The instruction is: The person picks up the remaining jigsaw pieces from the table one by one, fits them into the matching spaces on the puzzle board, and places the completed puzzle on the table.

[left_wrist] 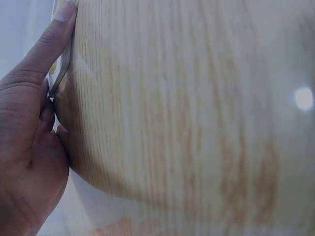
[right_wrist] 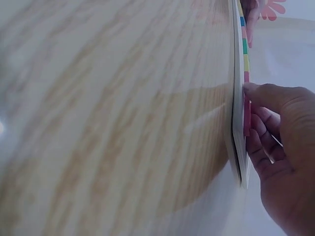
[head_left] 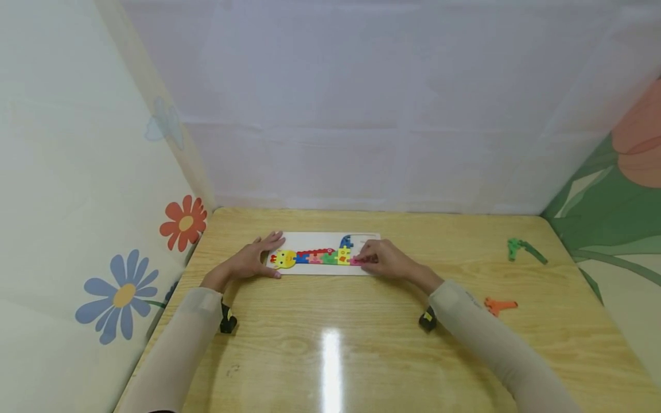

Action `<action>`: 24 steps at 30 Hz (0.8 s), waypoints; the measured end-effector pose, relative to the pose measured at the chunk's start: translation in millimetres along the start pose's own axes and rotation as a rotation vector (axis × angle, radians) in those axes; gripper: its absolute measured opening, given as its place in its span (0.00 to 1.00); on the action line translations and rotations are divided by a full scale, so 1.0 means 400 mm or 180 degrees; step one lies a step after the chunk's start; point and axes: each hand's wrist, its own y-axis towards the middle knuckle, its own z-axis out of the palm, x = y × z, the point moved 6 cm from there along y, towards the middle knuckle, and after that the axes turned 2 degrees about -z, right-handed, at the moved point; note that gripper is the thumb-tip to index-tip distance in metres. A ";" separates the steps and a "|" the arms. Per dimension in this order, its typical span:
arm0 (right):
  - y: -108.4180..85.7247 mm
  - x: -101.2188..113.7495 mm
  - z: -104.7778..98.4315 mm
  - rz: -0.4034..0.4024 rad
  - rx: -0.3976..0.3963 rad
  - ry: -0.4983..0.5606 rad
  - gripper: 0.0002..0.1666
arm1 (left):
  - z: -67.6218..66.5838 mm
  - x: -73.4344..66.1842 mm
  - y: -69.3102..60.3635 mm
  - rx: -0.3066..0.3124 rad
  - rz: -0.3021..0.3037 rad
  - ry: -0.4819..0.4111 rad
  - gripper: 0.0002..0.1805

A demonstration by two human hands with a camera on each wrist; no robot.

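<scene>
A white puzzle board (head_left: 310, 236) lies flat on the table, bearing a giraffe figure made of colourful interlocking pieces. The yellow giraffe head (head_left: 284, 259) is at its left end, and a blue piece (head_left: 345, 241) stands up from the yellow piece (head_left: 343, 255). My left hand (head_left: 254, 260) rests at the board's left end, thumb along the near edge and fingers spread towards the far edge. Over the right end, my right hand (head_left: 387, 259) pinches a pink puzzle piece (right_wrist: 247, 115) between thumb and fingers, low against the board. Those fingers partly cover it in the head view.
Green puzzle pieces (head_left: 525, 250) lie on the right side of the table. An orange piece (head_left: 500, 306) lies nearer, beside the right forearm. Printed cloth walls (head_left: 372, 115) border the wooden table (head_left: 289, 355) at the back and sides.
</scene>
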 end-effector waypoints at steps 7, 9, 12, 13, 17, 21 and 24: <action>-0.012 -0.014 -0.011 0.0277 -0.0067 -0.0019 0.20 | 0.000 0.002 -0.001 -0.0016 -0.0033 -0.0018 0.59; -0.018 -0.013 -0.017 0.0310 -0.0102 -0.0026 0.22 | 0.000 0.001 -0.003 -0.0008 -0.0034 -0.0027 0.59; -0.026 -0.009 -0.028 0.0298 -0.0156 -0.0075 0.23 | 0.001 0.001 -0.003 0.0002 -0.0033 -0.0034 0.59; -0.029 -0.007 -0.030 0.0272 -0.0174 -0.0109 0.23 | 0.001 0.000 -0.003 0.0003 -0.0034 -0.0039 0.59; -0.039 -0.003 -0.041 0.0193 -0.0270 -0.0192 0.24 | 0.001 0.002 -0.001 -0.0001 -0.0014 -0.0024 0.59; -0.046 -0.005 -0.048 0.0207 -0.0316 -0.0241 0.24 | 0.000 0.004 0.000 -0.0002 0.0012 -0.0025 0.59; -0.054 -0.015 -0.052 0.0282 -0.0313 -0.0273 0.25 | 0.001 0.005 0.002 0.0009 0.0014 -0.0009 0.59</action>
